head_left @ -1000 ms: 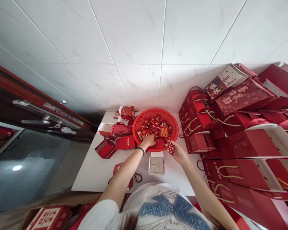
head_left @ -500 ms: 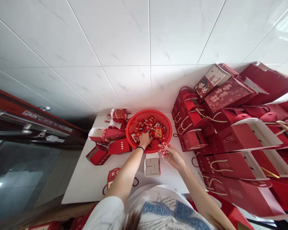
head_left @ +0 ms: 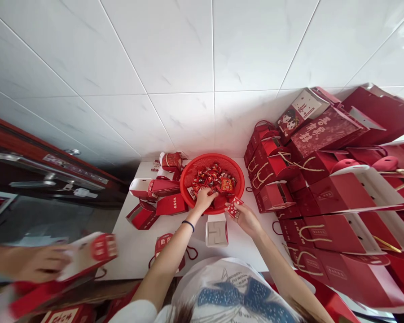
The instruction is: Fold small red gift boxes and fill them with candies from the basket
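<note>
A round red plastic basket (head_left: 240, 172) holds many red-wrapped candies (head_left: 213, 175). My left hand (head_left: 205, 198) is over the basket's near side, fingers curled at the candies; what they grip is too small to name. Just right of the basket's near rim, my right hand (head_left: 247, 219) pinches a red packet with white dots (head_left: 234, 206). Between my forearms an open white-lined box (head_left: 217, 232) stands on the white table (head_left: 121, 251). Left of the basket lie red boxes (head_left: 171, 204), some of them open.
Stacked red gift boxes with rope handles (head_left: 330, 233) fill the right side. Another person's hand (head_left: 45, 264) holds an open red and white box (head_left: 87, 253) at lower left. A dark door (head_left: 47, 170) stands at left, a tiled wall (head_left: 178, 54) behind.
My left hand has lifted slightly and drawn its fingers in from the candies. Another person's hand with a box has entered at the lower left. My right hand still holds the dotted packet.
</note>
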A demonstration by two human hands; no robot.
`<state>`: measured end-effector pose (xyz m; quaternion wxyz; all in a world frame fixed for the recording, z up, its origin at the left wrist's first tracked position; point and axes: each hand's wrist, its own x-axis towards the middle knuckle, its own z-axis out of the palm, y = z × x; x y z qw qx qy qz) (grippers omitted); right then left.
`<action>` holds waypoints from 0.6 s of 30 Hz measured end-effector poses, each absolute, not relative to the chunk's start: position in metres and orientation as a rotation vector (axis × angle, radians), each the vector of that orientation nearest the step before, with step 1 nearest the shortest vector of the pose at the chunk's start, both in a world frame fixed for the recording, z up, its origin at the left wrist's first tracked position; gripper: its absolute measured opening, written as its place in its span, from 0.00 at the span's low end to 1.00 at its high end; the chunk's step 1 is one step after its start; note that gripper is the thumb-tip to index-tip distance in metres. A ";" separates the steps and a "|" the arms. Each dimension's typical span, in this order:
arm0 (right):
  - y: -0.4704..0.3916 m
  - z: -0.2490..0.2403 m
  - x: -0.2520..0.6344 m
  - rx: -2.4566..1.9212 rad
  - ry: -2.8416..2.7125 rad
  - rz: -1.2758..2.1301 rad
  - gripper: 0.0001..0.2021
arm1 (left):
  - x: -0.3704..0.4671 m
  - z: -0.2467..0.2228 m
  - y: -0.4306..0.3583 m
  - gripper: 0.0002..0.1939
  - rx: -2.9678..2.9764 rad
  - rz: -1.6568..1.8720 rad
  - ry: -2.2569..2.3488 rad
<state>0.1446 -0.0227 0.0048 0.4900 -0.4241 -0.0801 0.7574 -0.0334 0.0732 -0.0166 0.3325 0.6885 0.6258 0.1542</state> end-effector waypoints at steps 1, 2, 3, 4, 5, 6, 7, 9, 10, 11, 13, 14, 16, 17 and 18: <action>-0.022 0.005 0.143 -1.042 -0.172 1.843 0.11 | -0.034 -0.014 0.066 0.10 1.761 0.538 1.578; -0.022 0.005 0.140 -1.049 -0.153 1.847 0.12 | -0.033 -0.011 0.058 0.11 1.711 0.655 1.508; -0.021 0.006 0.138 -1.049 -0.141 1.850 0.12 | -0.032 -0.009 0.050 0.12 1.661 0.739 1.434; -0.021 0.007 0.135 -1.040 -0.141 1.854 0.13 | -0.031 -0.006 0.042 0.13 1.624 0.782 1.374; -0.020 0.007 0.132 -1.020 -0.149 1.857 0.13 | -0.029 -0.004 0.035 0.15 1.601 0.806 1.330; -0.020 0.008 0.129 -0.995 -0.162 1.856 0.14 | -0.027 -0.001 0.029 0.15 1.588 0.825 1.304; -0.019 0.009 0.126 -0.968 -0.175 1.851 0.14 | -0.024 0.000 0.024 0.15 1.583 0.850 1.295; -0.018 0.009 0.123 -0.926 -0.189 1.826 0.14 | -0.021 0.003 0.018 0.15 1.583 0.914 1.303; -0.017 0.009 0.122 -0.918 -0.188 1.809 0.14 | -0.019 0.003 0.016 0.14 1.587 0.943 1.305; -0.016 0.008 0.122 -0.922 -0.181 1.790 0.14 | -0.018 0.003 0.015 0.14 1.596 0.964 1.301; -0.015 0.005 0.124 -0.948 -0.166 1.752 0.14 | -0.017 0.004 0.014 0.12 1.636 0.961 1.276; -0.015 0.003 0.126 -0.965 -0.161 1.740 0.14 | -0.017 0.004 0.014 0.12 1.659 0.943 1.261; -0.014 0.001 0.129 -0.986 -0.164 1.736 0.16 | -0.016 0.004 0.013 0.11 1.684 0.911 1.230; -0.013 0.001 0.130 -0.986 -0.174 1.743 0.17 | -0.016 0.003 0.013 0.10 1.673 0.907 1.211; -0.013 0.001 0.132 -0.977 -0.192 1.753 0.17 | -0.016 0.003 0.013 0.08 1.650 0.913 1.190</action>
